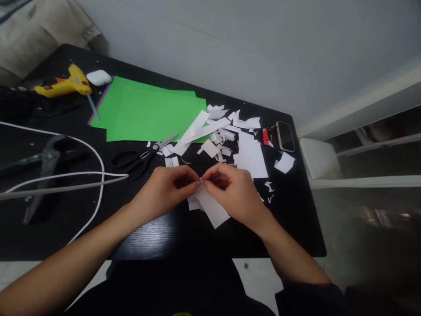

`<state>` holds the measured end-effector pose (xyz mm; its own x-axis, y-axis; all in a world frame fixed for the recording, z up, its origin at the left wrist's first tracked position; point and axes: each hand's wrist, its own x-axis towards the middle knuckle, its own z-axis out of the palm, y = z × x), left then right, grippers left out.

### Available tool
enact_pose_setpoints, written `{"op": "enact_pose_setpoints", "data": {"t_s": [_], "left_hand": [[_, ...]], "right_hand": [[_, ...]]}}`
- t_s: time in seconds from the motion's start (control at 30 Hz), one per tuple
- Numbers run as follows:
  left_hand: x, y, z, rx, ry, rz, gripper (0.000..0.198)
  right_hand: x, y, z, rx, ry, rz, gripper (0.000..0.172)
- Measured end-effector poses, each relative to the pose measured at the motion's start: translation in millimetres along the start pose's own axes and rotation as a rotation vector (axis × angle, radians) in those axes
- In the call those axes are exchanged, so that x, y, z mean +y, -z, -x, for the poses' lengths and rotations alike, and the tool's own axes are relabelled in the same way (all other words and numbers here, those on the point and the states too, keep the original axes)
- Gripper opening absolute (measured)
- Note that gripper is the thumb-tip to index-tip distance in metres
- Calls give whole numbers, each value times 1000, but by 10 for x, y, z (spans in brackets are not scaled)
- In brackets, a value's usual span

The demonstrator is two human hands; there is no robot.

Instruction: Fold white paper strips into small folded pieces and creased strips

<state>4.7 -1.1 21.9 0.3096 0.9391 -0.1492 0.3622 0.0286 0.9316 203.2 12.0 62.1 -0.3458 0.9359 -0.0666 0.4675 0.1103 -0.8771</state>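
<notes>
My left hand (166, 191) and my right hand (235, 193) meet over the front middle of the black table (158, 237). Both pinch a small white paper piece (201, 180) between thumb and fingertips. Under my hands lies a larger white paper slip (213, 210), with a few smaller scraps beside it. Black-handled scissors (141, 158) lie just beyond my left hand, blades pointing toward the green paper sheets (148, 112).
Several white paper offcuts (226, 136) are scattered at the right, near a phone (284, 136) and a small red object (265, 136). A yellow glue gun (66, 83), a white case (98, 77), pliers (42, 166) and a white cable (95, 175) occupy the left. A white stool (320, 158) stands beyond the table's right edge.
</notes>
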Motion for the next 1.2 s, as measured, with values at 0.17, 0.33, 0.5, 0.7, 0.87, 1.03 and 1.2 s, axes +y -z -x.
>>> {"op": "enact_pose_setpoints", "data": {"t_s": [0.17, 0.33, 0.5, 0.7, 0.87, 1.03, 1.2], "left_hand": [[-4, 3, 0, -9, -17, -12, 18], [21, 6, 13, -56, -1, 1, 17], [20, 6, -31, -225, 155, 281, 15], [-17, 7, -104, -405, 306, 519, 14], [-23, 2, -88, -480, 307, 520, 12], [-5, -12, -63, -505, 296, 495, 10], [0, -47, -75, -480, 340, 471, 7]], "right_hand": [[-13, 25, -12, -54, -20, 24, 5], [-41, 71, -35, -126, -70, 41, 6], [-14, 158, -114, -301, -153, 15, 8], [66, 223, -197, -506, -254, -153, 8], [51, 268, -235, -673, -374, -285, 13], [26, 266, -307, -819, -338, -180, 24], [-69, 181, -369, -854, -344, 33, 34]]}}
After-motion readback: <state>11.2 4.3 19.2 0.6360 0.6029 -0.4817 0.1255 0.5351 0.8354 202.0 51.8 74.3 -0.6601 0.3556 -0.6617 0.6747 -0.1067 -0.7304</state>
